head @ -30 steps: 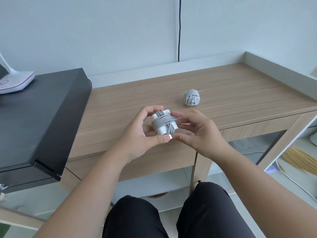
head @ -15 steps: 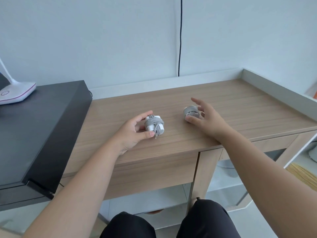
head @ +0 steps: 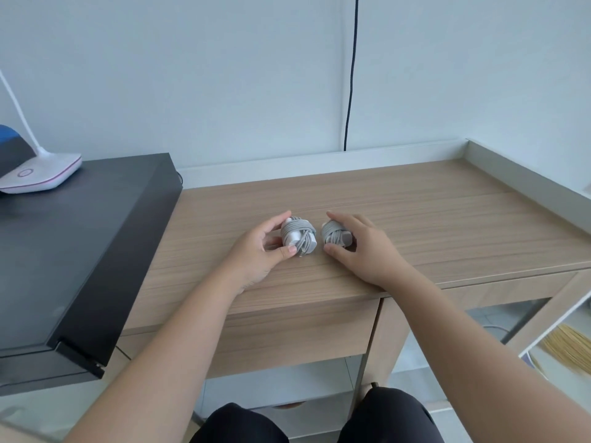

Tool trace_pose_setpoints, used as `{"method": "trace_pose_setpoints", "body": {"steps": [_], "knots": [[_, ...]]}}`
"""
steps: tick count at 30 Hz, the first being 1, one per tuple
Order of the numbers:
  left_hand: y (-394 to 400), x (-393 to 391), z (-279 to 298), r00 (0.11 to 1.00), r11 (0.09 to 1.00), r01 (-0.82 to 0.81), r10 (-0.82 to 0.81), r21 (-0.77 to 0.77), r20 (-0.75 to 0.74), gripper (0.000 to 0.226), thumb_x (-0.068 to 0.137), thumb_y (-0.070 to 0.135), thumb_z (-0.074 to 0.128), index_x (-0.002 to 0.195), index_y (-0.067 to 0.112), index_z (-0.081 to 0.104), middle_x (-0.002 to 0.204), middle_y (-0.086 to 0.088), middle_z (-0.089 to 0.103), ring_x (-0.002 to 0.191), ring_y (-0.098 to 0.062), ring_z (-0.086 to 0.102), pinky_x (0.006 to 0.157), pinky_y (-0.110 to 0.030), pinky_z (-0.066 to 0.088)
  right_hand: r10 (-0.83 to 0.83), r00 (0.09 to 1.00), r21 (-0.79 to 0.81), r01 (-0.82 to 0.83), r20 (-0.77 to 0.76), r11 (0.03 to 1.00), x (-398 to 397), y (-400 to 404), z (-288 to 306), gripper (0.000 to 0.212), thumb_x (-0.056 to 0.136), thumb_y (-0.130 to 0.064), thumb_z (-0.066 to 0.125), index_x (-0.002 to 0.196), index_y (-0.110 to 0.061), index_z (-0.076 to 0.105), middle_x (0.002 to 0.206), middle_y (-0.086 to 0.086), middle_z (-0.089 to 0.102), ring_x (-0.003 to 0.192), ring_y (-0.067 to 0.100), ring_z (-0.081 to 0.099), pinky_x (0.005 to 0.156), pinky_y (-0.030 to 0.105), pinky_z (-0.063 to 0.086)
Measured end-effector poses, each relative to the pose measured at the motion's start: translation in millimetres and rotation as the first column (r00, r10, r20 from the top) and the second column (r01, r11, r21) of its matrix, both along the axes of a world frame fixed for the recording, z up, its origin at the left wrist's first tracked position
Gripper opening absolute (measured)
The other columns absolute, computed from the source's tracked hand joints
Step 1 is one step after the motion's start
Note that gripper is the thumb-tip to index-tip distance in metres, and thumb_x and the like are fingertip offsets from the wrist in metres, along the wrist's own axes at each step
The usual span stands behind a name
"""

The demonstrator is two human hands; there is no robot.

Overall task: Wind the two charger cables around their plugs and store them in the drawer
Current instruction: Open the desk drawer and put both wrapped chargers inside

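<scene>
- Hands sit on the desk, one on each wound charger, which suggests both are about to be gathered for storing.
- Left hand pinches the left charger between thumb and curled fingers; the grey cable is wrapped round its white plug.
- Right hand cups the right charger, thumb at the near side and fingers curved over the far side; how firmly it grips I cannot tell.
- Both chargers rest on the desk, just beside each other near its front edge, above the drawer.
- Drawer looks closed, so I judge winding done and storing not yet begun.
- Right charger's far half is hidden by fingers; cable ends are hard to make out.
</scene>
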State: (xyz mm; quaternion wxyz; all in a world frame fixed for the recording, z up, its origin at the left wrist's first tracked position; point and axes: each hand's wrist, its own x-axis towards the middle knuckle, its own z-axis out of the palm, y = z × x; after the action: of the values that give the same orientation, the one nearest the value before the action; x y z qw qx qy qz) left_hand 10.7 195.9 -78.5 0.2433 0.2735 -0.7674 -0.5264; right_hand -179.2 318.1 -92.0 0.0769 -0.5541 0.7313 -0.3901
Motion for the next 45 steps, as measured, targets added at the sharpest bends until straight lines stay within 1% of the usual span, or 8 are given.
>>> {"method": "trace_pose_setpoints", "body": {"steps": [7,14,19,22,24,26,29,45], "knots": [[11.3,1.4,-3.3,0.999,0.997,-0.05,0.052,-0.063,0.017,0.078,0.087,0.008,0.069,0.15,0.027,0.028,0.132,0.007,0.051,0.095,0.017,0.061,0.082,-0.005,0.046,0.03,0.999,0.001,-0.03,-0.029,1.0,8.1,-1.0,-5.1,0.066,0.084,-0.039,0.067,0.143,-0.038,0.037,0.144,-0.01,0.042,0.131,0.007,0.041,0.103,0.019,0.032],[29.3,26.4,-18.6,0.986,0.963,-0.143,0.16,-0.228,0.057,0.081,0.086,0.018,0.071,0.15,0.025,0.023,0.143,0.004,0.045,0.121,-0.011,0.051,0.103,-0.025,0.04,0.009,1.0,-0.014,-0.009,-0.013,1.0,10.0,2.6,-2.4,0.064,0.086,-0.05,0.062,0.142,-0.045,0.034,0.157,-0.009,0.022,0.144,0.018,0.02,0.11,0.026,0.017],[70.8,53.5,-40.7,0.939,0.605,-0.301,0.324,-0.737,-0.117,0.038,0.087,0.032,0.055,0.124,0.022,0.06,0.117,0.007,0.057,0.107,-0.014,0.053,0.096,-0.026,0.037,0.068,0.946,-0.016,-0.077,-0.317,0.997,21.3,3.6,-4.0,0.057,0.091,-0.063,0.032,0.145,-0.047,0.023,0.16,-0.01,0.014,0.148,0.021,0.006,0.12,0.041,0.008],[106.6,64.2,-85.0,0.928,0.524,-0.371,0.215,-0.766,-0.303,0.019,0.082,0.025,0.057,0.089,0.023,0.075,0.103,0.002,0.063,0.095,-0.013,0.055,0.091,-0.023,0.037,0.139,0.914,0.041,-0.133,-0.382,0.99,30.5,2.1,-3.0,0.055,0.092,-0.06,0.03,0.146,-0.048,0.021,0.16,-0.011,0.014,0.148,0.022,0.007,0.117,0.042,0.005],[127.4,62.9,-117.2,0.902,0.75,-0.422,0.292,-0.509,-0.318,0.014,0.077,0.029,0.06,0.079,0.033,0.073,0.096,0.009,0.062,0.081,-0.01,0.058,0.076,-0.016,0.042,0.141,0.91,0.058,-0.129,-0.39,0.99,31.8,0.3,-4.2,0.056,0.092,-0.061,0.03,0.145,-0.048,0.021,0.16,-0.01,0.015,0.148,0.022,0.007,0.118,0.044,0.007],[131.9,54.7,-142.3,0.771,0.799,-0.576,0.602,0.174,-0.21,0.01,0.08,0.03,0.064,0.087,0.031,0.071,0.096,0.003,0.062,0.074,-0.021,0.056,0.063,-0.019,0.042,0.133,0.925,0.073,-0.114,-0.356,0.991,30.5,-0.4,-4.7,0.057,0.09,-0.064,0.028,0.145,-0.049,0.022,0.16,-0.01,0.016,0.148,0.021,0.008,0.12,0.045,0.01],[118.0,54.7,-163.2,0.742,0.215,-0.403,0.646,0.89,0.18,0.035,0.094,0.022,0.059,0.123,0.004,0.058,0.093,-0.01,0.058,0.074,-0.025,0.052,0.063,-0.029,0.041,0.121,0.929,0.076,-0.1,-0.35,0.992,29.8,0.9,-4.9,0.057,0.09,-0.065,0.027,0.144,-0.049,0.025,0.159,-0.009,0.018,0.148,0.022,0.009,0.12,0.043,0.012],[117.1,73.5,-152.1,0.698,0.128,-0.26,0.71,0.957,0.095,0.017,0.092,0.013,0.054,0.107,0.008,0.054,0.131,-0.02,0.052,0.115,-0.037,0.061,0.098,-0.037,0.05,0.103,0.909,0.083,-0.076,-0.404,0.994,26.1,-1.4,-8.7,0.058,0.09,-0.057,0.037,0.145,-0.044,0.027,0.157,-0.007,0.027,0.147,0.026,0.013,0.118,0.046,0.019]]}}
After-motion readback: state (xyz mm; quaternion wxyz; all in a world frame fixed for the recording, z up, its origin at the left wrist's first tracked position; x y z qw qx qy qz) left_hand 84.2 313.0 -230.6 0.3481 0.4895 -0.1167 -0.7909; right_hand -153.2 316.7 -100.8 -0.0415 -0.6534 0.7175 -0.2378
